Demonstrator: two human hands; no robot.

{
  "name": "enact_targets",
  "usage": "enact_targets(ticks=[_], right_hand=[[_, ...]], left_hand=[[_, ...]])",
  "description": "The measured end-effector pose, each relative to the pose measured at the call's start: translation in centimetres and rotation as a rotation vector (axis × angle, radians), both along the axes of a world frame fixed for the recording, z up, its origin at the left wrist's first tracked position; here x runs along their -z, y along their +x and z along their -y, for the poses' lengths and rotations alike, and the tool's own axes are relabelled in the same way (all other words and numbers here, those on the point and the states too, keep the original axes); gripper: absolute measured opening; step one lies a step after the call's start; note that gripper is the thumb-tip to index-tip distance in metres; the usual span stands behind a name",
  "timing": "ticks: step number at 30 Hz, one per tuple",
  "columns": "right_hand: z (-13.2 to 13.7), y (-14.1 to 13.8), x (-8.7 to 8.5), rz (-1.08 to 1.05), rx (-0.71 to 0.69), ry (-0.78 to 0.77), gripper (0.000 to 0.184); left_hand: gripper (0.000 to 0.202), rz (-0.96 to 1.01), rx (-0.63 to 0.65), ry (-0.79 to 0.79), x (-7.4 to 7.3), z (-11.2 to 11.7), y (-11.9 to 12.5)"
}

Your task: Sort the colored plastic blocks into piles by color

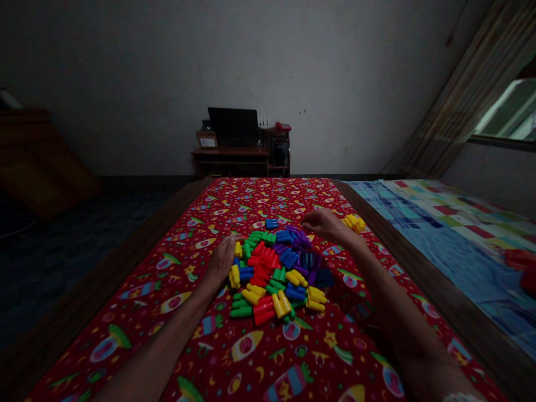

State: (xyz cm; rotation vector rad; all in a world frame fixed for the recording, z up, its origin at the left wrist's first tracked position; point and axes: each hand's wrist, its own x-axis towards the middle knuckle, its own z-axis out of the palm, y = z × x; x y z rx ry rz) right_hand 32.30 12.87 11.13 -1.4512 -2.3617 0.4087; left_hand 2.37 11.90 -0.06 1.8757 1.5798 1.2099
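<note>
A loose pile of plastic toy blocks in red [264,261], green [278,279], blue [288,258], yellow [281,304] and purple [300,239] lies on a red patterned cloth [247,346]. My left hand [225,257] rests at the pile's left edge, fingers extended beside a yellow block [238,249]; no grip on it shows. Just above the right back of the pile hangs my right hand [321,223], its fingers loosely bent and apart near the purple blocks. Nothing is visible between them. Past the pile sits a single blue block [271,224].
Right of my right wrist is a cluster of yellow blocks [354,223]. Dark wooden edging [167,218] borders the cloth. A desk [230,152] with a monitor [233,124] stands against the wall. Beyond the right edge lies a bed with a checked cover [452,209].
</note>
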Motion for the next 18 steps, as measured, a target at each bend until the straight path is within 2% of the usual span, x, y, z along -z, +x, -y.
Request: enact_targets(ticks=[3, 5, 8, 11, 14, 16, 18], right_hand=[[2.3, -5.0, 1.3, 0.028, -0.332, -0.084, 0.018], [3.5, -7.2, 2.9, 0.033, -0.426, 0.004, 0.021], [4.3, -8.9, 5.4, 0.056, -0.441, 0.228, 0.029], [4.0, -9.0, 6.5, 0.091, -0.435, 0.305, 0.029], [3.5, -8.2, 6.1, 0.127, -0.378, 0.275, 0.018], [3.4, -7.6, 5.4, 0.124, -0.329, 0.276, 0.012], [3.3, -7.2, 4.9, 0.062, -0.325, 0.311, 0.009]], left_hand=[[0.052, 0.002, 0.000, -0.002, -0.2, 0.2, 0.1], [0.053, -0.004, 0.005, -0.009, -0.2, 0.2, 0.1], [0.053, -0.016, 0.010, -0.010, 0.0, -0.1, 0.1], [0.048, -0.048, 0.033, 0.025, 0.5, -0.6, -0.2], [0.037, -0.197, 0.044, 0.068, 0.6, -1.3, -0.8], [0.030, -0.345, 0.018, 0.055, 0.1, -1.4, -1.2], [0.028, -0.459, 0.044, -0.018, -0.8, -1.3, -1.5]])
